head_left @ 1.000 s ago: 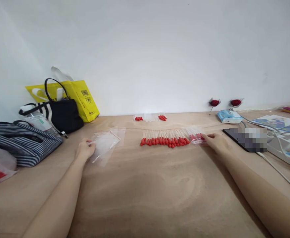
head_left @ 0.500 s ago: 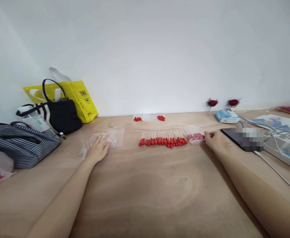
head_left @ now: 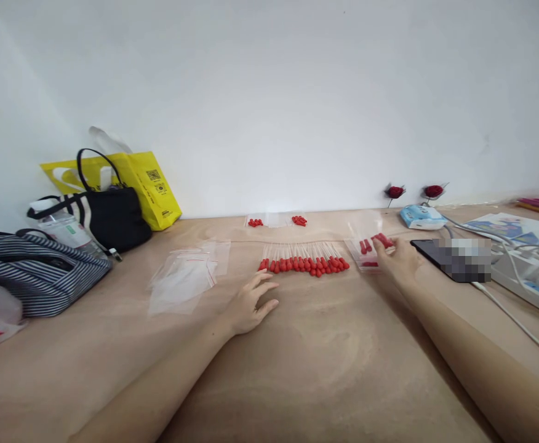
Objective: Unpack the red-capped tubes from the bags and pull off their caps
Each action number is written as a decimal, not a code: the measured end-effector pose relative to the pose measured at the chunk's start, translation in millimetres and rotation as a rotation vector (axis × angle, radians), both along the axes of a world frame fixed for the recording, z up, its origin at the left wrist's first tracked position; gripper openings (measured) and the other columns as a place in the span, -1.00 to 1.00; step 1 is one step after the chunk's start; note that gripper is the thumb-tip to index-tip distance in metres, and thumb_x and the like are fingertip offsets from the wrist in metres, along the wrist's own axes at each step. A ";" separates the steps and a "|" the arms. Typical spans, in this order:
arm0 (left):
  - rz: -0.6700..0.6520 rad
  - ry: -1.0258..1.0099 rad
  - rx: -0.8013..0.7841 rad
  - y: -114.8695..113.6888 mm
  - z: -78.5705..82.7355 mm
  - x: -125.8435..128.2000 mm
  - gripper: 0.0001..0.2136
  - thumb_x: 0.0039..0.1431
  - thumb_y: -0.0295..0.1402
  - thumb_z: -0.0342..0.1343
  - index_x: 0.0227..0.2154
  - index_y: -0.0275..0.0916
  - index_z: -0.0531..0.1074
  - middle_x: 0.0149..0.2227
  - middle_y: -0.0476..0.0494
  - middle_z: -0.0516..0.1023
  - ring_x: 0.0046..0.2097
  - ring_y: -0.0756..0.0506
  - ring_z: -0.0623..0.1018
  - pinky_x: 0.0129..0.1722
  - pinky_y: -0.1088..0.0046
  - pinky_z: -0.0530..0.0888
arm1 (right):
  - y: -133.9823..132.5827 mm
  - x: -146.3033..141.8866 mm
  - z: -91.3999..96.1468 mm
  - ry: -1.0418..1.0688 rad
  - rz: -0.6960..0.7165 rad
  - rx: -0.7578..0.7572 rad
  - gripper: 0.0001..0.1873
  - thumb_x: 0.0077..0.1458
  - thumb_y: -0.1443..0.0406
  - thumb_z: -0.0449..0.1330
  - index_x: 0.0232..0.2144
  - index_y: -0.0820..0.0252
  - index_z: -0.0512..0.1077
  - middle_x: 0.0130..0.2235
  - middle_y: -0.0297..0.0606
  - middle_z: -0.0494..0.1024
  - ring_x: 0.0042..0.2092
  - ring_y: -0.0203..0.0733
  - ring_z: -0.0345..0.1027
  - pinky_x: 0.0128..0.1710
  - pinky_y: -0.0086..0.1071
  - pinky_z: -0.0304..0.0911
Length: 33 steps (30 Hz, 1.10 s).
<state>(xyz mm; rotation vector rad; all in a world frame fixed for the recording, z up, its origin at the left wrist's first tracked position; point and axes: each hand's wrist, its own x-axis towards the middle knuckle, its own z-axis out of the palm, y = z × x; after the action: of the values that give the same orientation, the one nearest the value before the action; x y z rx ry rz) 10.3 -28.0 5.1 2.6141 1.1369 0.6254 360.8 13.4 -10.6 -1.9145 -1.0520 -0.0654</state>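
A row of red-tipped pale sticks (head_left: 304,263) lies across the middle of the table, red ends facing me. My left hand (head_left: 253,301) is over the wood just in front of the row's left end, fingers apart, holding nothing. At the row's right, my right hand (head_left: 399,261) pinches a clear plastic bag (head_left: 365,225) with red pieces in it, tilted up from the table. Another clear bag with red pieces (head_left: 370,264) seems to lie beneath it; their overlap is hard to separate. Flat clear zip bags (head_left: 179,284) are spread out left of my left hand.
Two small red-filled bags (head_left: 299,221) lie by the wall. On the left stand a striped bag (head_left: 61,271), a black handbag (head_left: 119,215) and a yellow bag (head_left: 159,191). A phone (head_left: 435,258), a tissue pack (head_left: 423,216), cables and a power strip (head_left: 523,271) occupy the right.
My left hand has left the clear zip bags and moved right, toward the stick row. My right hand has moved slightly left and now lifts a bag with red pieces.
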 end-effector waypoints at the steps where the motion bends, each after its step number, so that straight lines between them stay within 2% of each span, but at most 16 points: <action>1: 0.004 -0.021 0.002 0.3 1.3 -0.5 -0.73 0.13 -0.29 -0.05 -0.10 -0.21 0.31 0.03 -0.20 0.27 0.13 -0.17 0.20 0.09 0.20 0.21 | -3.7 -4.9 5.1 0.122 0.090 0.113 -0.55 -0.10 -0.04 0.04 -0.38 0.24 0.33 -0.37 -0.10 0.43 -0.27 -0.01 0.30 -0.25 -0.08 0.18; 2: 0.008 -0.047 0.006 0.7 2.6 -1.2 -0.71 0.13 -0.29 -0.05 -0.08 -0.21 0.28 0.02 -0.20 0.27 0.12 -0.16 0.21 0.09 0.21 0.21 | -8.4 -11.8 9.8 0.261 0.219 0.211 -0.56 -0.11 -0.03 0.07 -0.36 0.22 0.30 -0.40 -0.16 0.43 -0.34 -0.09 0.31 -0.31 -0.16 0.22; 4: 0.023 -0.118 0.019 1.4 4.1 -2.3 -0.66 0.14 -0.28 -0.06 -0.01 -0.20 0.21 0.03 -0.19 0.27 0.11 -0.15 0.23 0.09 0.21 0.20 | -20.5 -31.4 16.9 0.533 0.566 0.257 -0.61 -0.15 -0.01 0.15 -0.39 0.17 0.27 -0.43 -0.28 0.42 -0.41 -0.21 0.31 -0.38 -0.29 0.24; 6: 0.044 -0.207 0.013 1.5 4.3 -3.2 -0.62 0.17 -0.24 -0.11 0.04 -0.18 0.12 0.04 -0.19 0.25 0.08 -0.14 0.26 0.07 0.22 0.23 | -34.6 -56.9 19.1 0.684 0.862 0.158 -0.64 -0.22 0.05 0.25 -0.46 0.16 0.28 -0.44 -0.33 0.43 -0.44 -0.27 0.31 -0.40 -0.35 0.24; 7: 0.052 -0.255 0.004 1.3 4.1 -3.8 -0.61 0.19 -0.22 -0.16 0.06 -0.18 0.10 0.04 -0.20 0.24 0.06 -0.15 0.27 0.05 0.23 0.25 | -41.4 -70.5 18.4 0.725 0.995 0.039 -0.64 -0.24 0.09 0.28 -0.46 0.17 0.29 -0.44 -0.34 0.44 -0.44 -0.28 0.32 -0.41 -0.37 0.23; 9: 0.051 -0.350 -0.008 0.4 4.5 -5.6 -0.60 0.22 -0.17 -0.28 0.07 -0.19 0.08 0.04 -0.23 0.24 0.03 -0.16 0.30 0.00 0.24 0.30 | -52.5 -95.5 14.4 0.787 1.169 -0.146 -0.64 -0.27 0.10 0.30 -0.49 0.19 0.29 -0.49 -0.38 0.44 -0.47 -0.32 0.31 -0.46 -0.42 0.21; 12: -0.027 -0.408 -0.006 -2.6 9.3 -9.6 -0.53 0.22 -0.09 -0.40 0.02 -0.22 0.17 0.00 -0.25 0.27 0.02 -0.18 0.31 -0.01 0.23 0.29 | -59.7 -120.7 6.9 0.882 1.303 -0.296 -0.60 -0.35 0.12 0.35 -0.51 0.21 0.28 -0.54 -0.45 0.41 -0.52 -0.38 0.27 -0.51 -0.47 0.19; 14: -0.124 -0.343 -0.003 -5.2 14.6 -11.9 -0.54 0.19 -0.06 -0.33 -0.05 -0.22 0.26 -0.01 -0.24 0.29 0.02 -0.19 0.30 0.02 0.22 0.26 | -59.2 -128.0 3.7 0.916 1.346 -0.365 -0.58 -0.39 0.14 0.36 -0.51 0.21 0.27 -0.55 -0.47 0.40 -0.54 -0.40 0.25 -0.52 -0.47 0.19; 18: -0.257 -0.081 0.025 -9.0 20.7 -12.1 -0.62 0.06 -0.14 0.00 -0.08 -0.18 0.32 0.08 -0.22 0.20 0.12 -0.22 0.20 0.08 0.19 0.20 | -55.4 -131.4 0.3 0.868 1.367 -0.419 -0.56 -0.41 0.17 0.37 -0.47 0.20 0.28 -0.54 -0.47 0.40 -0.53 -0.39 0.26 -0.51 -0.45 0.22; 22: -0.336 0.038 -0.027 -9.5 15.6 -8.2 -0.56 0.07 -0.23 0.04 0.03 -0.14 0.22 0.17 -0.20 0.10 0.17 -0.19 0.13 0.12 0.19 0.15 | -53.5 -133.0 -6.1 0.828 1.224 -0.316 -0.42 -0.44 0.25 0.39 -0.30 0.15 0.23 -0.47 -0.48 0.37 -0.50 -0.38 0.27 -0.49 -0.45 0.24; 24: -0.326 0.067 -0.093 -10.6 12.1 -6.1 -0.55 0.08 -0.24 0.03 0.06 -0.10 0.17 0.17 -0.16 0.10 0.16 -0.17 0.16 0.11 0.21 0.18 | -53.5 -132.4 -9.3 0.853 1.121 -0.226 -0.35 -0.45 0.28 0.39 -0.25 0.12 0.20 -0.37 -0.46 0.35 -0.51 -0.43 0.26 -0.50 -0.46 0.24; 27: -0.228 0.060 -0.166 -15.4 9.7 -3.0 -0.56 0.09 -0.25 0.02 0.07 -0.07 0.17 0.14 -0.13 0.17 0.12 -0.16 0.24 0.08 0.23 0.23 | -56.6 -127.6 -10.9 0.914 1.025 -0.166 -0.35 -0.44 0.28 0.38 -0.25 0.10 0.17 -0.32 -0.44 0.33 -0.54 -0.46 0.27 -0.50 -0.45 0.27; 30: -0.161 0.024 -0.175 -20.6 10.6 1.2 -0.56 0.08 -0.25 0.03 0.05 -0.13 0.19 0.10 -0.15 0.21 0.09 -0.15 0.27 0.06 0.26 0.25 | -63.4 -120.4 -8.2 0.988 1.029 -0.237 -0.41 -0.36 0.23 0.34 -0.25 0.12 0.15 -0.45 -0.46 0.37 -0.50 -0.36 0.33 -0.46 -0.38 0.32; 33: -0.136 -0.031 -0.124 -18.8 12.5 9.3 -0.65 0.13 -0.26 -0.02 -0.01 -0.18 0.25 0.03 -0.17 0.29 0.03 -0.10 0.32 0.03 0.32 0.29 | -69.8 -116.4 -3.3 0.989 1.059 -0.338 -0.43 -0.31 0.22 0.31 -0.23 0.14 0.14 -0.54 -0.47 0.40 -0.47 -0.29 0.38 -0.45 -0.35 0.34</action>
<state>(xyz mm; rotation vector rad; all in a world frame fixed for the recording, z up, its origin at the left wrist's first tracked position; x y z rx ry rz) 19.6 -46.7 17.6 2.5413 0.9468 0.5478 244.5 -56.4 -13.9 -1.1231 -1.2164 1.5463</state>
